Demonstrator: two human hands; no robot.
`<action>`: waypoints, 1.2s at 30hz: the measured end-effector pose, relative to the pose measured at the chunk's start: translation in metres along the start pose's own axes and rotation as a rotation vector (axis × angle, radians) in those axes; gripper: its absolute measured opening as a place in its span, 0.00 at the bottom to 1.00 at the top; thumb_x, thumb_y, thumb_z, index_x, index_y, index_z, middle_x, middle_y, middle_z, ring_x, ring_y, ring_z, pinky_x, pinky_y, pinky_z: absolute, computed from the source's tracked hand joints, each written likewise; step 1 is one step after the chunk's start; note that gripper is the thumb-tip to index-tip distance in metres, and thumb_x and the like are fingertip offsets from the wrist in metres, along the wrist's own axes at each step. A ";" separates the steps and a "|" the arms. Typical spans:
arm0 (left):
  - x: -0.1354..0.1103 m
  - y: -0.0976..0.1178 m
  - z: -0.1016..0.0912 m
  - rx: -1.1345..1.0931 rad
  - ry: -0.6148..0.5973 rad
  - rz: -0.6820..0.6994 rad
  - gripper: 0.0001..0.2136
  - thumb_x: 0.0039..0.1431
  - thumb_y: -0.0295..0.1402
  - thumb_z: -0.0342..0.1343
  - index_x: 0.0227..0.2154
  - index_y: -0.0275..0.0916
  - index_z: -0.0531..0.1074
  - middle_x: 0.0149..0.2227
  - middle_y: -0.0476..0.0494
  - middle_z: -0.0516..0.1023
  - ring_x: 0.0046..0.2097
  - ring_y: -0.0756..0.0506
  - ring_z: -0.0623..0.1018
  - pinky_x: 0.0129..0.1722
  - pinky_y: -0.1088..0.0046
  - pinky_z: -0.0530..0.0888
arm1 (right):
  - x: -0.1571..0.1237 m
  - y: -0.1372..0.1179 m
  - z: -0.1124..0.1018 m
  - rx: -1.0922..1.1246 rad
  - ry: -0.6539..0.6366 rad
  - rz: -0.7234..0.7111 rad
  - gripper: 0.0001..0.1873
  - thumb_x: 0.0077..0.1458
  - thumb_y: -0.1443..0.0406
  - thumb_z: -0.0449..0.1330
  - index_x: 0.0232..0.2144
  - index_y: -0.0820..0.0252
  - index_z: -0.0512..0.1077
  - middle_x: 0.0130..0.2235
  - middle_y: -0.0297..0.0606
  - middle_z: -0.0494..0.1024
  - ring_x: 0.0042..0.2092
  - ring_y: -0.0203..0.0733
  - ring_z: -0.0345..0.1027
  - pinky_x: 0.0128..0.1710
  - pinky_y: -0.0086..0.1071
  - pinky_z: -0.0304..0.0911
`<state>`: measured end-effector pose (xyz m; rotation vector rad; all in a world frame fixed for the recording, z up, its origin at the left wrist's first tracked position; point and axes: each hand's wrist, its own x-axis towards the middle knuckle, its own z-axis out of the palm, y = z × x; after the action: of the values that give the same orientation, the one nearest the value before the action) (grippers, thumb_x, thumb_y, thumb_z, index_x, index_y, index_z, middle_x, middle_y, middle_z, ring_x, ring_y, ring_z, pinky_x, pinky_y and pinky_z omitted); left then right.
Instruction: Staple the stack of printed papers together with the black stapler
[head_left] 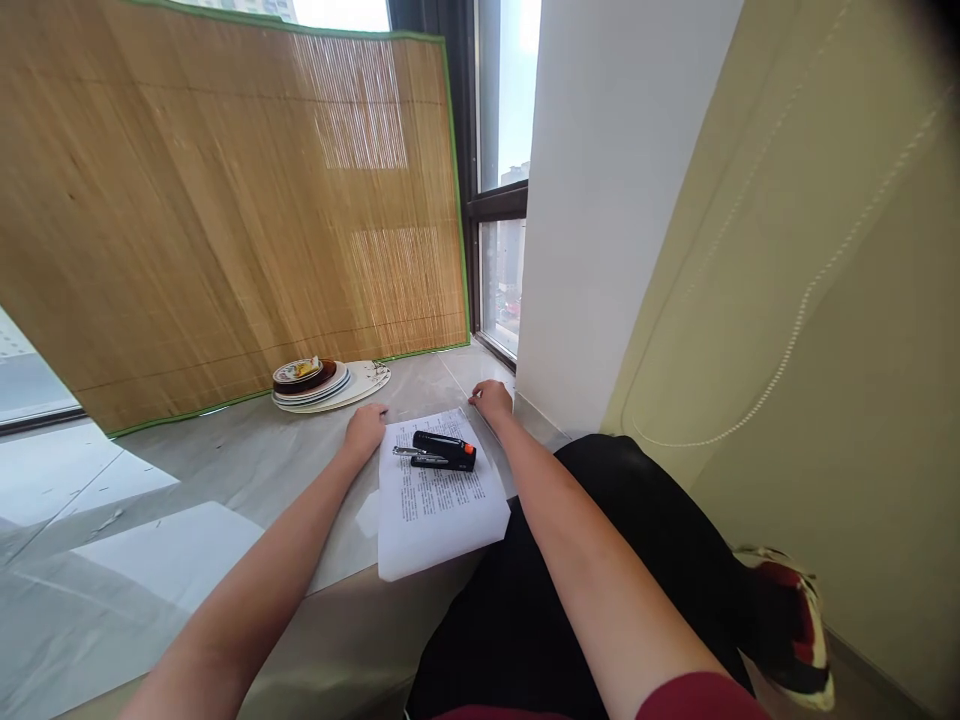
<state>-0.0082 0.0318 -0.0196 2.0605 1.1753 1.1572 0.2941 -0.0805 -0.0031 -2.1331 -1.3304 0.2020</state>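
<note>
A stack of printed paper lies on a grey stone ledge in front of me. On top of the stack rests a black stapler with an orange tab. My left hand touches the paper's far left corner, its fingers curled down. At the far right corner, my right hand rests with its fingers bent onto the paper's edge. Whether either hand pinches the sheets is hidden from view.
A pile of plates stands at the back of the ledge below a leaning bamboo mat. A window and a white wall lie to the right. My black-clad legs and a red-and-white shoe are below.
</note>
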 end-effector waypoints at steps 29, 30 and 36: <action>-0.006 0.035 0.014 -0.381 -0.170 0.107 0.21 0.62 0.54 0.61 0.40 0.39 0.75 0.33 0.44 0.79 0.31 0.46 0.74 0.33 0.69 0.70 | -0.085 -0.085 -0.024 -0.136 -0.544 -0.721 0.16 0.50 0.58 0.72 0.40 0.60 0.80 0.41 0.39 0.84 0.41 0.44 0.75 0.34 0.29 0.61; -0.007 0.035 0.015 -0.413 -0.179 0.113 0.22 0.62 0.55 0.61 0.42 0.38 0.75 0.33 0.44 0.80 0.31 0.46 0.74 0.32 0.70 0.69 | -0.085 -0.086 -0.026 -0.142 -0.527 -0.721 0.15 0.50 0.60 0.71 0.40 0.60 0.80 0.41 0.39 0.84 0.41 0.44 0.75 0.33 0.29 0.60; -0.007 0.037 0.016 -0.568 -0.097 0.053 0.28 0.54 0.59 0.67 0.41 0.36 0.80 0.32 0.44 0.79 0.29 0.49 0.72 0.30 0.72 0.67 | -0.080 -0.084 -0.039 -0.101 -0.380 -0.688 0.12 0.51 0.66 0.66 0.41 0.60 0.78 0.42 0.40 0.83 0.42 0.43 0.74 0.35 0.29 0.60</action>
<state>0.0198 0.0072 -0.0029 1.6907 0.6468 1.2263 0.2080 -0.1396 0.0613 -1.6318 -2.2492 0.2628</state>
